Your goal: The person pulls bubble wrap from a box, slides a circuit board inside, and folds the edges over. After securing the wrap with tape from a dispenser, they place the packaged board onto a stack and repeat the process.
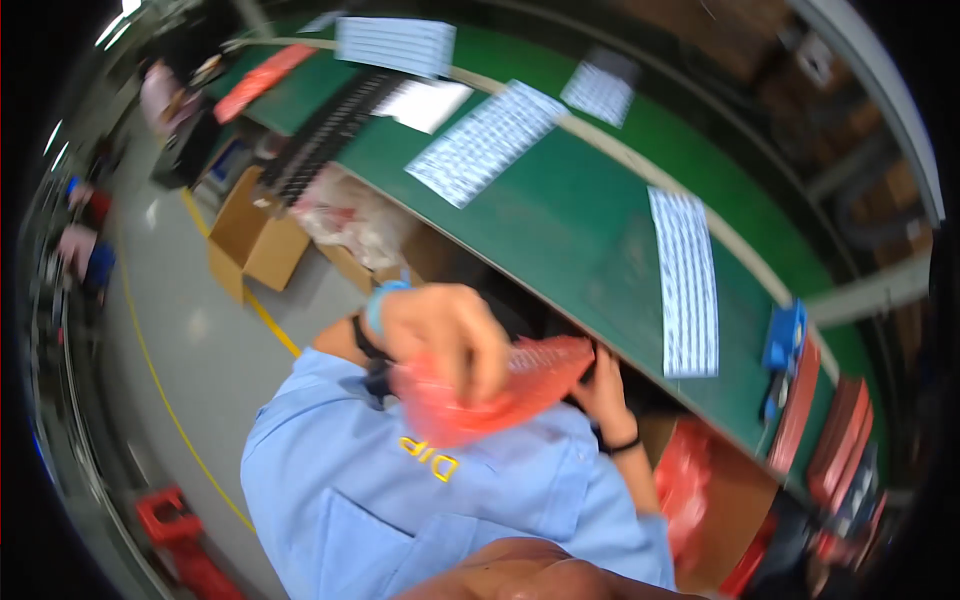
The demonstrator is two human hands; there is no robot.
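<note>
In front of my chest a red translucent plastic bag [530, 385] is stretched between my hands. My left hand [450, 330], with a blue band and a black strap at the wrist, has its fingers bent down over the bag's left part; motion smears the fingertips. At the bag's right end, close to the bench edge, my right hand [602, 388] grips the corner between thumb and fingers. Part of that grip is hidden behind the bag. Whether anything is inside the bag I cannot tell.
Beyond my hands runs a green bench [560, 240] bearing several printed sheets [685, 280] and a black slotted rack [335, 130]. An open cardboard box [255, 240] stands on the floor at left. Another carton [735, 510] with red plastic bags [685, 480] is at my right. A person [165, 95] is far left.
</note>
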